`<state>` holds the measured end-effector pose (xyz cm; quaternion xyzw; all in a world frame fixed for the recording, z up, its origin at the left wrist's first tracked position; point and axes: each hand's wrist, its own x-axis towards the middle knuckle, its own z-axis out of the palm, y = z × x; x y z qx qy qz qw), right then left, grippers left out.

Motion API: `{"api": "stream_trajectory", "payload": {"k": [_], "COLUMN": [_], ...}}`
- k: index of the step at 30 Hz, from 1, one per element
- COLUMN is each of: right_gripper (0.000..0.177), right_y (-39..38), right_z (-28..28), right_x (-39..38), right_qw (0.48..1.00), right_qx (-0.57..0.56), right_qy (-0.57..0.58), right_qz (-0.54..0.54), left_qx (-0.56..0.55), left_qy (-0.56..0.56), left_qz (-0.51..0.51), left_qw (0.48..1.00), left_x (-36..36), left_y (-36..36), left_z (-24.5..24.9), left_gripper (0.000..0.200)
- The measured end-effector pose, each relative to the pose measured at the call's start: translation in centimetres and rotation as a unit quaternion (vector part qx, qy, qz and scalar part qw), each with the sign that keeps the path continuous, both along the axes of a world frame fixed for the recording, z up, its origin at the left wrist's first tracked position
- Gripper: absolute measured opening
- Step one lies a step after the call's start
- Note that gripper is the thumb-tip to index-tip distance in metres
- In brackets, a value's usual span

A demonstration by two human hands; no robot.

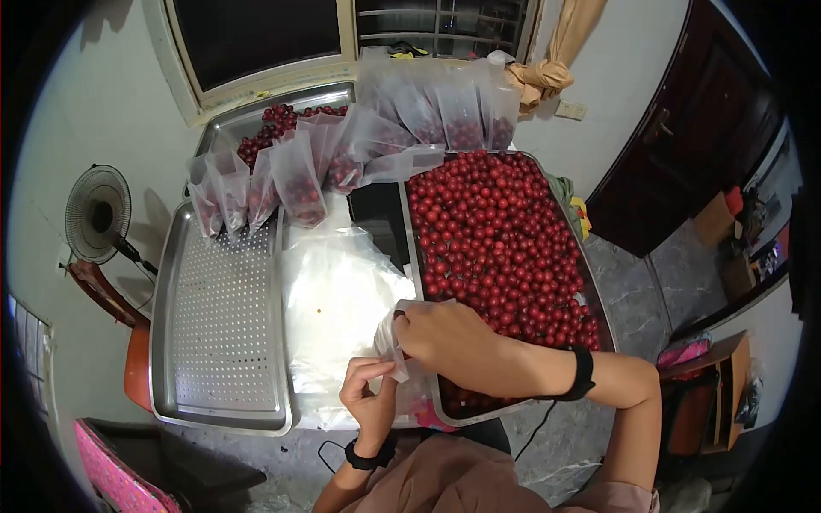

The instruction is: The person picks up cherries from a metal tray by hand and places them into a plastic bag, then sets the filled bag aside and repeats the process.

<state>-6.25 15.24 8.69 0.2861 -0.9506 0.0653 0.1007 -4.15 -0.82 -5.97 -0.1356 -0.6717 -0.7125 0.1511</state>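
My left hand (369,395) pinches the lower corner of a clear plastic bag (390,344) between thumb and fingers. Above it, my right hand (451,336) is closed at the same bag, its fingers curled and partly hidden by the plastic and the back of the hand. Both hands are over the near gap between a pile of flat clear bags (329,295) and a metal tray (409,235) full of round dark red fruit (496,235). The right forearm crosses the near part of that tray.
A perforated metal tray (224,316) lies at the left. Behind stand several clear bags with red fruit inside (299,184), and a back tray (224,128) holds more fruit. A fan (98,214) is at far left, a dark door (684,120) at right.
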Motion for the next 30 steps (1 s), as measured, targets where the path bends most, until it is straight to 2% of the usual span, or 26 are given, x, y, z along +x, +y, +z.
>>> {"api": "stream_trajectory", "payload": {"k": [2, 5, 8, 12, 14, 15, 17, 20, 22, 24, 26, 29, 30], "right_gripper": [0.015, 0.011, 0.014, 0.014, 0.019, 0.019, 0.019, 0.020, 0.025, 0.031, 0.034, 0.026, 0.022], "right_y": [0.0, -0.4, -0.2, 0.7, 1.8, 2.3, 3.5, 5.4, 6.7, 8.0, 7.7, 7.2, 7.1], "right_z": [-0.5, -0.3, -0.6, 0.0, 1.9, 2.5, 3.5, 3.9, 2.2, -1.1, -2.7, -5.8, -6.0], "right_x": [-1.3, -2.5, -2.8, -2.2, -1.7, -1.5, -1.0, -0.8, -0.6, -0.8, -1.5, -2.5, -2.6], "right_qw": [0.999, 0.999, 0.999, 0.999, 0.995, 0.995, 0.968, 0.954, 0.955, 0.971, 0.951, 0.948, 0.952], "right_qx": [0.040, 0.042, 0.014, 0.030, -0.070, -0.071, -0.248, -0.297, -0.289, -0.219, -0.227, -0.272, -0.264], "right_qy": [-0.003, -0.029, -0.031, -0.021, -0.054, -0.055, -0.021, -0.008, -0.018, -0.086, -0.207, -0.166, -0.154], "right_qz": [0.007, 0.006, 0.009, 0.009, 0.048, 0.048, 0.010, -0.045, -0.063, -0.045, -0.027, 0.006, 0.004], "left_qx": [0.000, 0.007, 0.025, 0.011, 0.011, 0.014, 0.015, 0.002, -0.015, -0.024, -0.033, -0.093, -0.109], "left_qy": [0.009, 0.002, -0.018, -0.007, -0.002, -0.003, -0.005, 0.001, -0.009, -0.008, -0.006, 0.038, 0.045], "left_qz": [0.000, 0.012, 0.011, 0.013, 0.019, 0.020, 0.022, 0.013, 0.004, 0.001, -0.001, -0.013, -0.028], "left_qw": [1.000, 1.000, 0.999, 1.000, 1.000, 1.000, 1.000, 1.000, 1.000, 1.000, 0.999, 0.995, 0.993], "left_x": [-0.2, -0.6, -0.8, -0.7, -0.6, -0.6, -0.5, -0.4, -0.3, -0.2, -0.2, -0.8, -1.2], "left_y": [0.1, 0.2, 0.3, 0.2, 0.2, 0.2, 0.2, 0.0, -0.2, -0.3, -0.3, -0.6, -0.7], "left_z": [0.3, 0.7, 1.1, 0.7, 0.5, 0.6, 0.7, 0.6, 0.5, 0.6, 0.6, 1.0, 1.7], "left_gripper": [0.024, 0.021, 0.019, 0.021, 0.023, 0.023, 0.023, 0.025, 0.024, 0.025, 0.026, 0.029, 0.039]}}
